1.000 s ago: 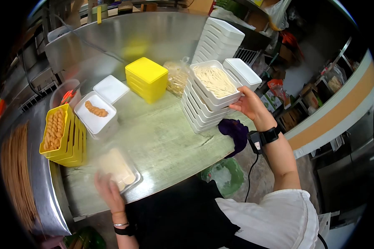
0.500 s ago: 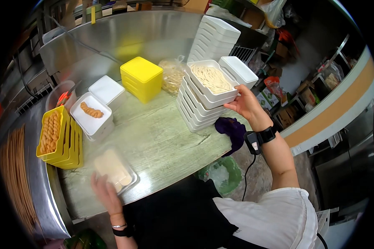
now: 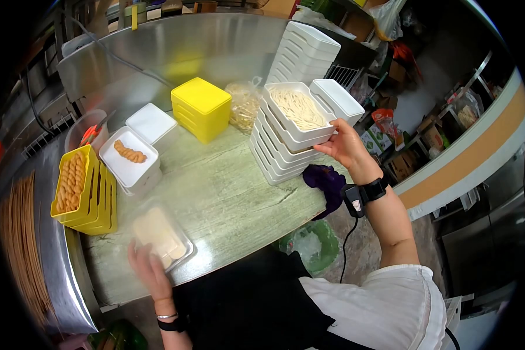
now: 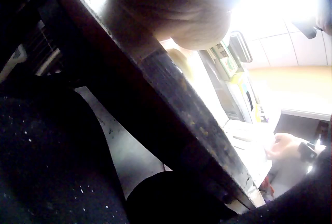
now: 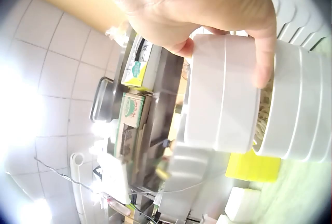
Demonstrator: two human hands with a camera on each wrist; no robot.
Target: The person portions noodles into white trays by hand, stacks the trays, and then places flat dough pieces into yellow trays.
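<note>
In the head view, my right hand (image 3: 350,150) pinches the near right corner of a white tray (image 3: 303,135) holding pale noodles (image 3: 299,109), at the top of a white stack. The right wrist view shows the fingers of my right hand (image 5: 207,11) gripping two upper trays (image 5: 223,94), with a gap and noodles (image 5: 263,115) below them. My left hand (image 3: 150,269), slightly blurred, lies with extended fingers at the near left edge of a clear container (image 3: 186,248) with pale flat pieces (image 3: 159,233). Whether it touches the container I cannot tell.
Yellow trays (image 3: 105,201) with brown twisted pieces stand left, beside a white box (image 3: 131,172) holding one twist. Behind are a yellow stack (image 3: 201,111) and a bag (image 3: 245,105). A purple cloth (image 3: 326,186) hangs over the edge, near a green bin (image 3: 312,248).
The head view has shifted slightly. My right hand keeps its grip on the stack, and my left hand stays beside the clear container with little visible movement.
</note>
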